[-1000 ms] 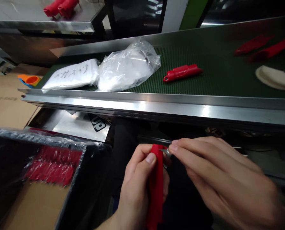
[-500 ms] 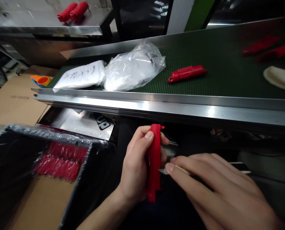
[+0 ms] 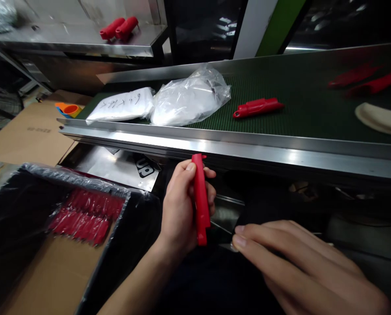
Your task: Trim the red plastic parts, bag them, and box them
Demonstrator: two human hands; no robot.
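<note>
A long red plastic part (image 3: 201, 199) stands nearly upright in my left hand (image 3: 179, 203), whose thumb presses its upper end while the fingers wrap behind it. To the right, my right hand (image 3: 300, 258) is closed in a pinch on a slim knife (image 3: 227, 246). The pointed blade shows beyond the fingertips, facing the red part with a small gap between them. Most of the knife's handle is hidden by the hand.
Ahead runs a green conveyor belt (image 3: 303, 118) with a metal rim, carrying another red part (image 3: 258, 107), plastic-wrapped white bundles (image 3: 188, 103) and a cream curved piece (image 3: 379, 118). At left, a plastic-lined box (image 3: 59, 267) holds bagged red parts. Two red pieces (image 3: 119, 29) lie on a metal shelf.
The knife blade has come away from the red part, and the gap between them has opened. My left hand and the part appear further up and left; the whole view has shifted slightly.
</note>
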